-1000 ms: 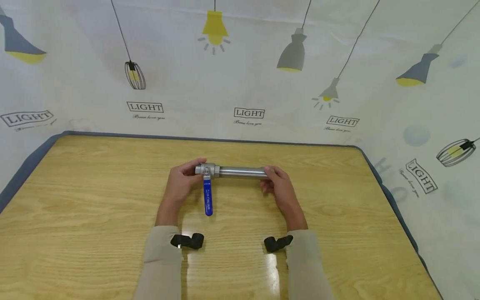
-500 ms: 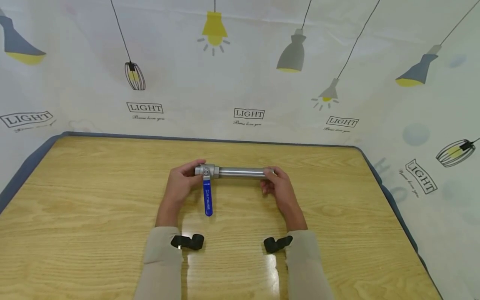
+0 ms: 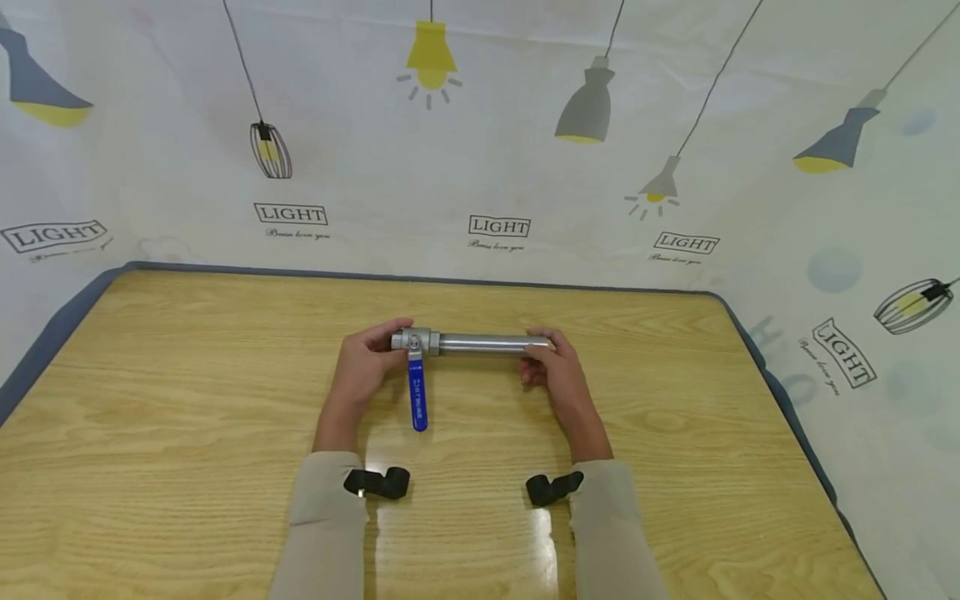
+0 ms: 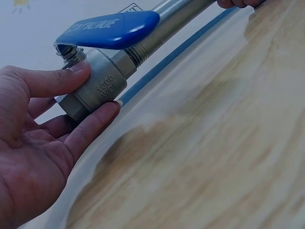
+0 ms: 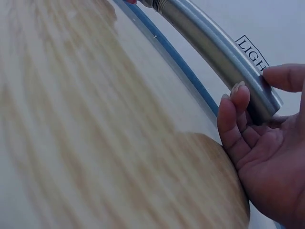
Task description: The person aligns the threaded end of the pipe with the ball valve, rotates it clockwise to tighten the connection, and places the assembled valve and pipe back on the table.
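A steel ball valve (image 3: pixel 423 341) with a blue lever handle (image 3: pixel 417 396) is joined to a straight metal pipe (image 3: pixel 483 344). They lie crosswise in front of me, the valve at left and the lever pointing towards me. My left hand (image 3: pixel 358 367) grips the valve body at its free end, thumb on the near side. In the left wrist view, a short stretch of thread (image 4: pixel 138 54) shows between valve and pipe. At the other end, my right hand (image 3: pixel 564 371) holds the pipe, with thumb and fingers on either side of it in the right wrist view.
A wood-grain table (image 3: pixel 187 467) spreads beneath both hands, with a blue border (image 3: pixel 420 278) along its back. Behind it stands a pale backdrop (image 3: pixel 360 150) printed with lamps. Black wrist cameras (image 3: pixel 386 482) sit on both sleeves.
My right thumb has slid down over the pipe towards me and the fingers have shifted at its end, baring more of the pipe. The left hand, valve and lever have stayed nearly still.
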Demonstrator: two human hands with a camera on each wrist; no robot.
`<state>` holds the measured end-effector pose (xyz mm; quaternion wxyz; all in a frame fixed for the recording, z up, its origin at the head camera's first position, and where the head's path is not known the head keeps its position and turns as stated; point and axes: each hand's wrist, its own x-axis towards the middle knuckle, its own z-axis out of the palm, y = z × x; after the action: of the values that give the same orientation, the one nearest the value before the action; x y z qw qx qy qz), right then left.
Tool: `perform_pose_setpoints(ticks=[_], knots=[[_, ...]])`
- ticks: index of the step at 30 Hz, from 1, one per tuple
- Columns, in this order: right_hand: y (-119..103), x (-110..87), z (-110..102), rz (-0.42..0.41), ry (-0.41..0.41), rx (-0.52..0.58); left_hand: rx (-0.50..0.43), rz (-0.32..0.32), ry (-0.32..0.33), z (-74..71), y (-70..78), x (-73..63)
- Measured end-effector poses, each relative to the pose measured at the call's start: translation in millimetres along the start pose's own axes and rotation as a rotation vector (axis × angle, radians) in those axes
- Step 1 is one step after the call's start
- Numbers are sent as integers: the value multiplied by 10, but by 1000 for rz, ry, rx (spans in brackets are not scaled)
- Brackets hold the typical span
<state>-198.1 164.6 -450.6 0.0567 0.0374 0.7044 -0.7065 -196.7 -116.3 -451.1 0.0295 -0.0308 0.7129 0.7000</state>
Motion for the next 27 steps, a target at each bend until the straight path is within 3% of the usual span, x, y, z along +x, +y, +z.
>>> perform_pose_setpoints(ticks=[6,23,27], knots=[[3,-7,-14,-5,-24,28,-14,-18,6,-6,14,-19],[55,42,1,-11,36,-59,-8,-4,14,-2,21,-6],[52,33,6,-5,34,-27,-8,4,10,1,18,-1]])
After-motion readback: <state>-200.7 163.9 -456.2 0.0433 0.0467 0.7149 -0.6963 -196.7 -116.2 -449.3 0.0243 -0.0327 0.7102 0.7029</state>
